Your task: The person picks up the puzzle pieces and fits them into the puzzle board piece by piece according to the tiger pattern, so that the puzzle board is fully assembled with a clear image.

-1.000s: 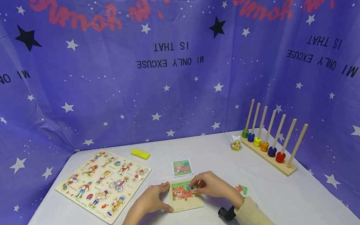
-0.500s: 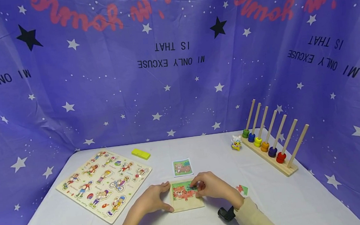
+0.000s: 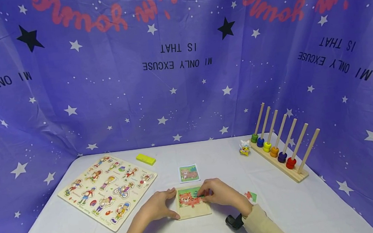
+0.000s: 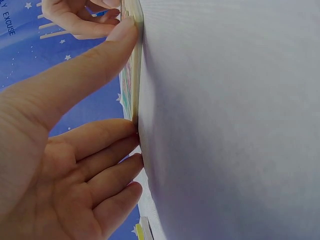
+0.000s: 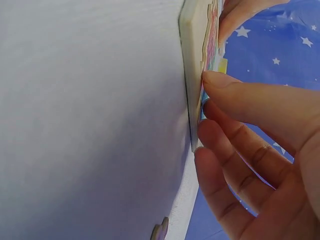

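In the head view a square wooden jigsaw tray (image 3: 195,213) lies on the table, with tiger puzzle pieces (image 3: 188,199) filling its upper left part. My left hand (image 3: 157,206) rests against the tray's left side, thumb at the near corner and fairly straight fingers at the far one. On the tray's right side, my right hand (image 3: 218,192) pinches a green-and-blue puzzle piece (image 3: 198,192) beside the tiger. The right wrist view shows thumb and fingertips (image 5: 212,78) low over the tray's surface; they partly hide that piece.
A loose puzzle piece (image 3: 252,196) lies right of the right forearm. Behind the tray is a picture card (image 3: 189,173). A large picture board (image 3: 113,191) and a yellow block (image 3: 146,159) lie left; a pegged bead stand (image 3: 278,156) and small figurine (image 3: 244,147) stand right.
The puzzle piece under my right fingers has settled flatter, down and left against the tiger pieces. My left hand keeps its place on the tray.
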Available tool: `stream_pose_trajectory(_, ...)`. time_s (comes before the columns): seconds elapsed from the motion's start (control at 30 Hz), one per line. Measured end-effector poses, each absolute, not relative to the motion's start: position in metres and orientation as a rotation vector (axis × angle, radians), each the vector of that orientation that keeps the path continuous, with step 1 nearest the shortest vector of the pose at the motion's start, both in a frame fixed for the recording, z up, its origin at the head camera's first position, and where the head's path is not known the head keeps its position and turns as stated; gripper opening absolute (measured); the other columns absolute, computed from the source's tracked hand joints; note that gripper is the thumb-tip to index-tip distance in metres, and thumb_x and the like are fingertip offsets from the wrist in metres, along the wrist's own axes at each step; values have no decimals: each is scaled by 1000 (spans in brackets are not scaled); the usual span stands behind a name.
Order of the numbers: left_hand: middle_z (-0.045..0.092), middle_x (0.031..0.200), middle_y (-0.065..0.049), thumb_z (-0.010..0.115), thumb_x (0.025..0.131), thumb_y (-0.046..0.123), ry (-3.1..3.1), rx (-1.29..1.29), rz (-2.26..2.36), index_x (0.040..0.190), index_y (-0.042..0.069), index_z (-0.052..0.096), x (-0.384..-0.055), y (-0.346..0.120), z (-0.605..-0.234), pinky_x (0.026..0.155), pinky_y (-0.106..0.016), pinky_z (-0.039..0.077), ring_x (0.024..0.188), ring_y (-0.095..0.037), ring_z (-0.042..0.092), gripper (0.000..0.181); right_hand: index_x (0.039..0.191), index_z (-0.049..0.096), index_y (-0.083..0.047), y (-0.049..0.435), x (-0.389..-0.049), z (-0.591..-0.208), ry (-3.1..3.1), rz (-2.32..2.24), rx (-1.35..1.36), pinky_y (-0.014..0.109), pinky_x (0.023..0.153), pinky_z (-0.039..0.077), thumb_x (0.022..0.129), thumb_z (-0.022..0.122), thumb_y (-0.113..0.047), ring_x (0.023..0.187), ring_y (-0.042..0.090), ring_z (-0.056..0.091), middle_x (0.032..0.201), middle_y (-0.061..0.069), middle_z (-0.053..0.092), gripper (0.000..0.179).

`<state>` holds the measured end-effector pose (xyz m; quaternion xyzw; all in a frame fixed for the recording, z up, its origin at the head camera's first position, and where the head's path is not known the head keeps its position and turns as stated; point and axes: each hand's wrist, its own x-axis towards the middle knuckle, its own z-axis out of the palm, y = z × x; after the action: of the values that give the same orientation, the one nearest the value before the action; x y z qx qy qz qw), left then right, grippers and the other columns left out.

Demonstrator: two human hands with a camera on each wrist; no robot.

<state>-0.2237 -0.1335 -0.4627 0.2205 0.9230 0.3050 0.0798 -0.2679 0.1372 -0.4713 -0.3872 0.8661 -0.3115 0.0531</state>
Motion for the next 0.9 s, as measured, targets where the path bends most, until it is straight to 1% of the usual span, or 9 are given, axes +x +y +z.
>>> stream_pose_trajectory(0.13, 47, 141, -20, 88, 61, 33, 2760, 654, 903, 131, -8, 53, -225, -133, -464, 109, -56, 32, 130, -43, 42, 88, 99, 75, -13, 138, -268, -471, 2635, -935, -1182, 19, 66, 52, 83, 75, -6, 74, 1, 54, 89, -7, 65, 18)
stream_pose_trajectory(0.27, 47, 141, -19, 88, 61, 34, 2762, 656, 894, 131, -7, 53, -226, -133, -464, 108, -57, 31, 130, -44, 42, 89, 100, 75, -13, 138, -268, -471, 2638, -932, -1175, 19, 65, 51, 83, 75, -6, 73, 1, 53, 91, -8, 65, 18)
stream_pose_trajectory(0.47, 47, 141, -20, 89, 60, 33, 2762, 648, 888, 131, -7, 53, -225, -133, -463, 108, -59, 31, 129, -45, 42, 89, 100, 75, -14, 139, -269, -471, 2621, -930, -1169, 19, 67, 52, 83, 75, -8, 76, 1, 55, 91, -8, 65, 18)
stream_pose_trajectory(0.7, 47, 142, -20, 89, 60, 33, 2757, 642, 898, 131, -7, 53, -224, -134, -462, 108, -59, 30, 130, -45, 41, 89, 107, 73, -10, 152, -271, -457, 2622, -943, -1170, 24, 72, 55, 84, 72, -3, 90, 16, 62, 101, 1, 69, 24)
stream_pose_trajectory(0.9, 48, 142, -19, 89, 61, 33, 2746, 642, 907, 131, -7, 53, -224, -134, -462, 108, -60, 29, 130, -46, 40, 89, 111, 71, -9, 166, -273, -444, 2682, -944, -1120, 32, 74, 57, 85, 70, -1, 91, 20, 63, 104, 6, 69, 27)
